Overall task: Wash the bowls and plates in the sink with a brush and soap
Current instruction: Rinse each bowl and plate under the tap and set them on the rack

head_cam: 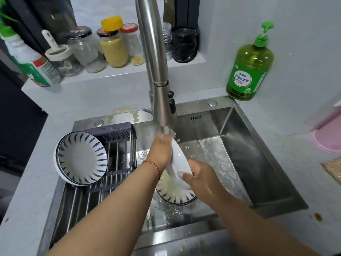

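Right, quick notes, every place given relative to the faucet (156, 71):
right hand (199, 177): nearest the viewer, below and right of the spout; thumb over the lower rim of the held plate (180, 161), fingers curled behind it, so a real grip.
left hand (162, 150): just under the spout, in the stream; looks flat against the plate's upper edge, fingers mostly hidden, no brush in view.
held plate: white, tilted nearly on edge, directly under the spout, water running down its face.
risk, slip: wet glazed plate gripped at one edge; if the thumb gives, it likely drops onto the bowl in the sink (175, 193) right beneath and one may chip.
risk, splash: steep tilt under a hard stream could throw water over the front of the sink (258, 145).
bowl in the sink: under the held plate, white with dark blue rim dashes, suds and yellowish residue inside; looks unrinsed.
drying rack (114, 163): left of the faucet, across the sink.
racked bowls (83, 157): same dash pattern, leaning on the rack's left end, look clean; a knock could tip them.
soap bottle (249, 71): green pump bottle, far right of the faucet on the counter.
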`<state>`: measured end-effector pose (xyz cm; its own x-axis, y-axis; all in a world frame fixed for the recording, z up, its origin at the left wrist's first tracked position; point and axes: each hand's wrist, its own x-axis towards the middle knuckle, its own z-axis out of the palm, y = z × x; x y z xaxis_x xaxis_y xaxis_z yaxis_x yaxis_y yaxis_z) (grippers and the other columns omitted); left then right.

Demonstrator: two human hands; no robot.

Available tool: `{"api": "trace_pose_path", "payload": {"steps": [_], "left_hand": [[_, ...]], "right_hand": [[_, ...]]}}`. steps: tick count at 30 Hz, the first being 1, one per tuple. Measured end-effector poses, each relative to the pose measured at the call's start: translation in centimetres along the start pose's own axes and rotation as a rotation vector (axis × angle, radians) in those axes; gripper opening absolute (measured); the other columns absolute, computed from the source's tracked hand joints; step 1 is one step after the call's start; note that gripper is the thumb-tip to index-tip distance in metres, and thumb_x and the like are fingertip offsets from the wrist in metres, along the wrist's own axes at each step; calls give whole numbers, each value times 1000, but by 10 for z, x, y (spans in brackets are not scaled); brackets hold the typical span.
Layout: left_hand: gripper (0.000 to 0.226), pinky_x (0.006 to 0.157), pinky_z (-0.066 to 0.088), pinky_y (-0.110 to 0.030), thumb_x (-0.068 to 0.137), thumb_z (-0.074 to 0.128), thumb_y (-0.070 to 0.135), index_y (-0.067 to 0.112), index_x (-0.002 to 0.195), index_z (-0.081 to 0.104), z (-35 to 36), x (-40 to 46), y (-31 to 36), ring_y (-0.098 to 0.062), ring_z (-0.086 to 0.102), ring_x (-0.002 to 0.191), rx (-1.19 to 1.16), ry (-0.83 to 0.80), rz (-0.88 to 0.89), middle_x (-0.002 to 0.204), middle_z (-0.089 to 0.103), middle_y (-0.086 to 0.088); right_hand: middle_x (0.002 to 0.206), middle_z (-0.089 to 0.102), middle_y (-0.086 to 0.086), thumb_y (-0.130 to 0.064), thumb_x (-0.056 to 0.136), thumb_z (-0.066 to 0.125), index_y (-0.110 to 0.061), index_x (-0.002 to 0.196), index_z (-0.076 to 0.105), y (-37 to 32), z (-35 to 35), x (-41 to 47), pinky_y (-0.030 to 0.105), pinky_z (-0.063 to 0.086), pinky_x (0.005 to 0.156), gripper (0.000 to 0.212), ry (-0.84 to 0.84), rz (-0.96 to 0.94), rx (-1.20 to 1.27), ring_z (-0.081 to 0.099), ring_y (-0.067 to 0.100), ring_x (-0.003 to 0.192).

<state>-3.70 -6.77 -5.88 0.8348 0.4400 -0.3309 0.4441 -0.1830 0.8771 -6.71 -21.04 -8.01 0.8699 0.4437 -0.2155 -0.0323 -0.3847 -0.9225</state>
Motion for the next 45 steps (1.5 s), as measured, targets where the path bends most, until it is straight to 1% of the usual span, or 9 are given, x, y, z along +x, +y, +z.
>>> {"api": "trace_pose_path", "payload": {"steps": [5, 8, 10, 15, 20, 26, 31, 40, 45], "left_hand": [[45, 76, 45, -31, 104, 21, 44, 13, 92, 52, -5, -1, -2, -21, 55, 76, -134, 16, -120, 80, 56, -9], [44, 90, 46, -37, 102, 25, 39, 11, 86, 54, -4, 4, -12, -30, 59, 94, -151, -23, -204, 91, 60, -19], [41, 79, 42, -32, 100, 28, 36, 11, 81, 55, -4, 1, -20, -24, 55, 84, -137, -92, -294, 85, 57, -12], [41, 82, 51, -37, 97, 38, 46, 21, 124, 54, -4, -11, -42, -21, 55, 98, -140, -151, -389, 115, 62, -3], [34, 72, 54, -35, 102, 42, 39, 11, 116, 57, -14, -15, -54, -19, 55, 81, -294, -106, -433, 91, 59, -3], [29, 70, 56, -38, 99, 51, 29, 5, 113, 63, -29, -19, -63, -25, 62, 84, -467, -64, -423, 96, 68, -7], [23, 61, 61, -40, 98, 52, 26, 10, 111, 63, -43, -25, -54, -24, 71, 76, -833, -122, -367, 87, 76, -6], [17, 81, 51, -52, 95, 54, 15, 6, 106, 64, -47, -33, -33, -32, 70, 86, -1096, -192, -291, 97, 74, -16], [18, 86, 49, -54, 94, 53, 11, 5, 108, 61, -43, -33, -39, -35, 64, 95, -1119, -100, -313, 97, 73, -17]], "right_hand": [[90, 71, 2, -27, 80, 62, -18, 106, 69, -5, -4, -2, 44, 59, 67, 28, 9, 17, 198, 68, 24, 83], [91, 73, 9, -18, 83, 65, -15, 101, 70, 1, -5, -3, 50, 58, 72, 19, 54, 40, 274, 69, 32, 87], [91, 74, 9, -19, 79, 65, -15, 99, 70, 5, -6, -5, 51, 56, 76, 21, 87, 57, 356, 69, 34, 89], [100, 72, 17, -20, 76, 62, -8, 107, 67, 7, -15, -1, 55, 54, 83, 34, 60, 103, 607, 67, 38, 96], [114, 68, 17, -7, 93, 50, -2, 121, 58, 11, -17, 2, 44, 53, 92, 29, 28, 185, 881, 64, 32, 109], [125, 63, 16, -13, 87, 50, -6, 133, 50, 18, -19, 9, 49, 41, 106, 46, -26, 304, 1138, 59, 31, 117], [120, 66, 13, -12, 97, 42, -8, 126, 54, 14, -20, 25, 45, 52, 91, 32, -81, 362, 1250, 67, 27, 104], [120, 65, 16, -5, 97, 41, -1, 131, 52, -8, -13, 49, 39, 52, 93, 35, -26, 338, 1060, 63, 27, 109], [140, 48, -3, -18, 100, 43, -18, 144, 40, -18, -1, 45, 34, 37, 107, 44, 109, 146, 241, 46, 15, 126]]}}
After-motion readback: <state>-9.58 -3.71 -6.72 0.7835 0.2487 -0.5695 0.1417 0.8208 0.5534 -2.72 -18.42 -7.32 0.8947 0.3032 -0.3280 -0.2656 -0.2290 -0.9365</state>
